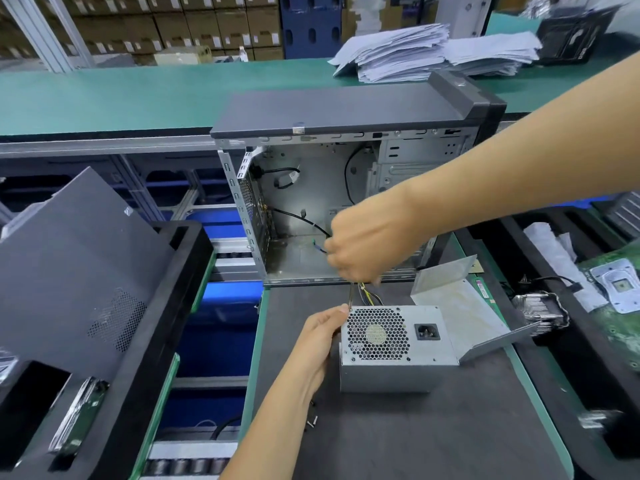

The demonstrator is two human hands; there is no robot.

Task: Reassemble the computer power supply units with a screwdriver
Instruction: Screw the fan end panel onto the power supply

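Note:
A grey metal power supply unit with a honeycomb fan grille and a mains socket stands on the dark mat. My left hand holds its upper left corner. My right hand is just above it, fingers curled round a thin screwdriver shaft that points down at that corner. Yellow and black wires come out behind the unit. Loose screws lie on the mat near my left wrist. An open computer case stands behind.
A bent grey metal cover plate lies right of the unit. Black foam trays hold a case side panel and a drive at left, and a heatsink and motherboard at right. Paper stacks sit on the far green bench.

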